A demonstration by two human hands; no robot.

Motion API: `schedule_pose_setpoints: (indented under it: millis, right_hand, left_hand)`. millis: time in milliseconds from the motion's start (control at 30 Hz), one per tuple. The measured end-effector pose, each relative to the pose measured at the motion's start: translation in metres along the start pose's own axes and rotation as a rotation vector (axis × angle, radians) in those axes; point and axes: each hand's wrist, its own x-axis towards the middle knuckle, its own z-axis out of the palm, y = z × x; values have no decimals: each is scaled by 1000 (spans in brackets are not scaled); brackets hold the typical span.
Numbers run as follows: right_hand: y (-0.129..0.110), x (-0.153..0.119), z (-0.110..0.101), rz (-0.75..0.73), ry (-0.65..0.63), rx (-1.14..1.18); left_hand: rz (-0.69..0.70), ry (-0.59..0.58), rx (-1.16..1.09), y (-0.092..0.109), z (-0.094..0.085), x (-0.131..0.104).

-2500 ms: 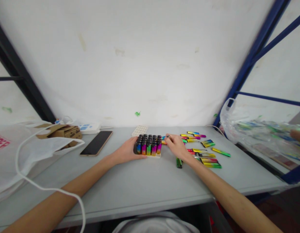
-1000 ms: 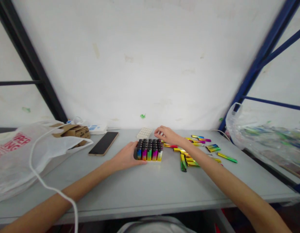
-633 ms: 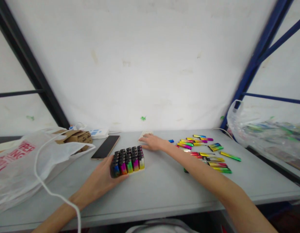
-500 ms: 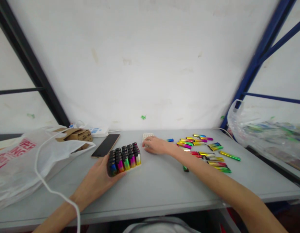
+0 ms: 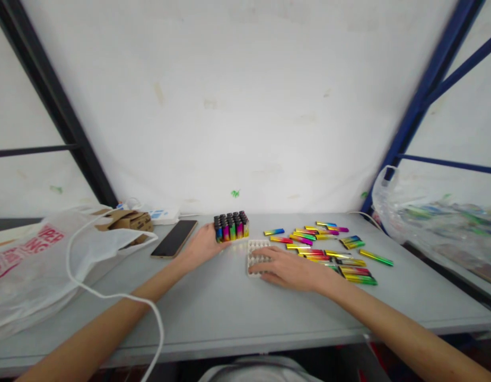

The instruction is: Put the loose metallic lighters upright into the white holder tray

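My left hand (image 5: 206,244) is closed on the left side of a block of upright lighters (image 5: 231,228) with black tops and shiny coloured bodies, near the back of the table. My right hand (image 5: 287,265) rests over the right part of a white tray (image 5: 253,245) with rows of small holes, its fingers bent onto the tray. Loose shiny coloured tubes (image 5: 352,261) lie scattered to the right of the tray, partly behind my right hand.
A black phone (image 5: 174,239) lies left of the lighters. Farther left are a white plastic bag (image 5: 34,265), a brown cardboard box (image 5: 130,222) and a white cable (image 5: 110,295). A clear bag (image 5: 436,217) is at the right.
My left hand and the lighter block have moved right and back. My right hand has come nearer with the white tray, which now sits farther right and closer to the front.
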Motion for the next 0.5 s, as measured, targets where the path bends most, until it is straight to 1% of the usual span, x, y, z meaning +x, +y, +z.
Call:
schedule_pose_setpoints:
  millis: [67, 100, 133, 200, 267, 333, 367, 433, 500]
  right_hand:
    - [10, 6, -4, 32, 28, 32]
    - [19, 9, -8, 74, 46, 35]
    - [30, 13, -11, 138, 66, 28]
    - [57, 21, -18, 313, 99, -32]
    - [86, 27, -22, 434, 72, -70]
    - [111, 32, -23, 504, 28, -81]
    - [120, 34, -22, 515, -5, -74]
    - [133, 35, -19, 507, -52, -50]
    - [138, 32, -17, 478, -69, -22]
  left_hand:
    - [-8, 20, 20, 2, 5, 22]
    - [-6, 32, 13, 3, 6, 31]
    - [-1, 31, -3, 3, 8, 39]
    - [18, 12, -31, 3, 10, 53]
    - [4, 1, -29, 1, 11, 63]
    - [-19, -2, -13, 0, 13, 69]
    - [-31, -3, -1, 0, 15, 71]
    - [-58, -4, 32, 0, 16, 69]
    - [-96, 0, 78, 0, 16, 61]
